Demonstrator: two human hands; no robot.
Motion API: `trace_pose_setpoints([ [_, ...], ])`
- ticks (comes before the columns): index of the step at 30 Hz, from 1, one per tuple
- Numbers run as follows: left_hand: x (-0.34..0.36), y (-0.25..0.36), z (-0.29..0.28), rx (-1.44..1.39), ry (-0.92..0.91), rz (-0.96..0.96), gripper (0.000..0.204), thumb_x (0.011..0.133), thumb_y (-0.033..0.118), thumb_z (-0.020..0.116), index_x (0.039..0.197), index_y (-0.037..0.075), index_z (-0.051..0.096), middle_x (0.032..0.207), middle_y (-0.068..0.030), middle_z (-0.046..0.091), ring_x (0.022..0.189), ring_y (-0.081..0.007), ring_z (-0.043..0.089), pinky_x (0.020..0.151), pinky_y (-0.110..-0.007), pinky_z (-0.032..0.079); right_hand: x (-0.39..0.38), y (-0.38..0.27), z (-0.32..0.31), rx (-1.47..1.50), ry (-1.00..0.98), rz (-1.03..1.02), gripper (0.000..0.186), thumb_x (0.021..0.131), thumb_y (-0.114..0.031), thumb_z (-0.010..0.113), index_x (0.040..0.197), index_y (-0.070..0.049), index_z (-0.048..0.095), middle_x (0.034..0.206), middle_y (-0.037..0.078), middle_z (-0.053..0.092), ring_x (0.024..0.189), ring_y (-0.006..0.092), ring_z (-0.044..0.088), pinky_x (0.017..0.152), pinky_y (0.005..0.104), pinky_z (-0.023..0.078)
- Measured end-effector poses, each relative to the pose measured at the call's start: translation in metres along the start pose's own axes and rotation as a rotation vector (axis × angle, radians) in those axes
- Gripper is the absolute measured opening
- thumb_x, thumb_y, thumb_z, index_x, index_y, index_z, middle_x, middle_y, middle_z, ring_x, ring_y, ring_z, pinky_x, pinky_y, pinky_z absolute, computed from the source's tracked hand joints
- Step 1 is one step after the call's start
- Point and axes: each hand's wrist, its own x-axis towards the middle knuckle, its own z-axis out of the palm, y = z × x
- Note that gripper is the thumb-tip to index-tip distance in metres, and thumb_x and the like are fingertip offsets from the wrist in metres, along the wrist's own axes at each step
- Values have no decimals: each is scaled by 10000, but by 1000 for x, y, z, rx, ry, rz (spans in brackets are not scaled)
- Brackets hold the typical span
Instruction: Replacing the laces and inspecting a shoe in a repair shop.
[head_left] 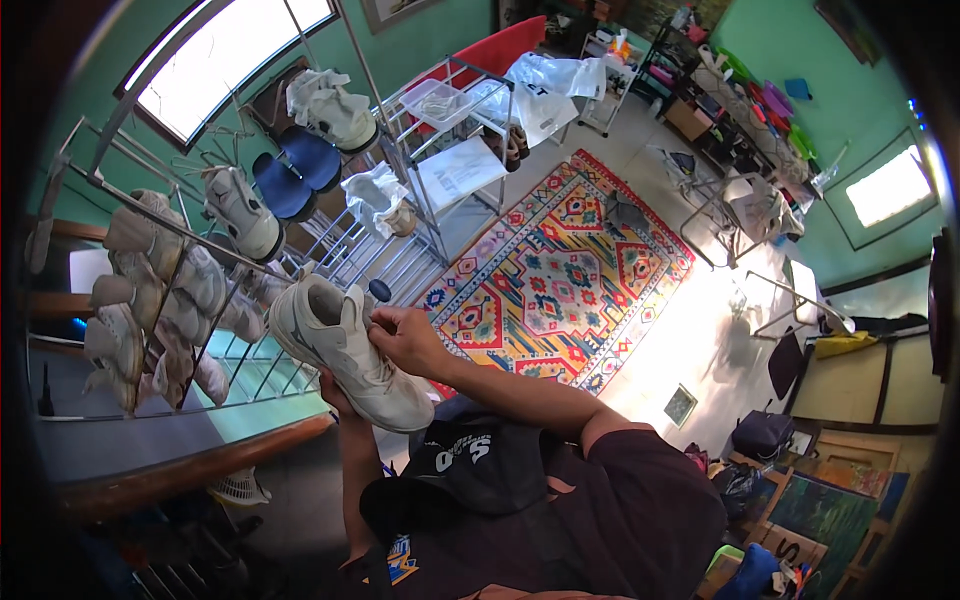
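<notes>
A white lace-up sneaker (335,350) with grey marks on its side is held up left of centre, toe toward me. My left hand (333,388) grips it from beneath, partly hidden by the shoe. My right hand (400,335) reaches across from the right, fingers closed on the sneaker's upper at the tongue and laces; its fingertips are partly hidden. A black cap or cloth with white lettering (450,465) lies against my body below the sneaker.
Metal racks (440,240) with shoes hung to dry (140,300) stand left and ahead, above a wooden-edged ledge (200,470). A patterned rug (560,280) covers the floor ahead. A cluttered shelf (720,110), folding chairs (795,280), bags (760,435) and framed boards (820,520) line the right.
</notes>
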Motion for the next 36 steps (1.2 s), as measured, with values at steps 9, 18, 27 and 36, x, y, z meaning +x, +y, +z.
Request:
trace_pose_setpoints([
  [9, 15, -12, 7, 27, -40, -11, 852, 910, 545, 558, 1524, 6, 316, 1478, -200, 472, 1305, -391, 514, 1111, -525, 418, 5, 8, -20, -14, 92, 4, 217, 949, -146, 604, 983, 56, 675, 716, 60, 648, 687, 43, 555, 622, 288, 480],
  [18, -2, -4, 3, 88, 2, -52, 796, 962, 553, 465, 1526, 8, 327, 1480, -181, 481, 1308, -377, 518, 1123, -518, 413, -3, 14, -12, -216, 119, -180, 151, 944, -109, 635, 1008, 20, 682, 808, 123, 677, 701, 182, 654, 642, 347, 508],
  [27, 2, 10, 50, 8, -42, -8, 760, 927, 450, 567, 1486, -24, 365, 1378, -212, 565, 1205, -339, 612, 1041, -472, 494, 7, -31, -35, -444, -88, -466, 42, 881, 8, 663, 913, 1, 637, 816, 136, 639, 760, 305, 639, 681, 389, 485],
  [36, 0, 27, 66, 231, 36, 130, 741, 920, 416, 583, 1457, -58, 391, 1319, -210, 603, 1145, -305, 653, 1006, -452, 529, 28, -20, -26, -142, -259, -352, 78, 966, -7, 572, 889, 5, 573, 767, 14, 541, 720, 96, 497, 666, 272, 424],
])
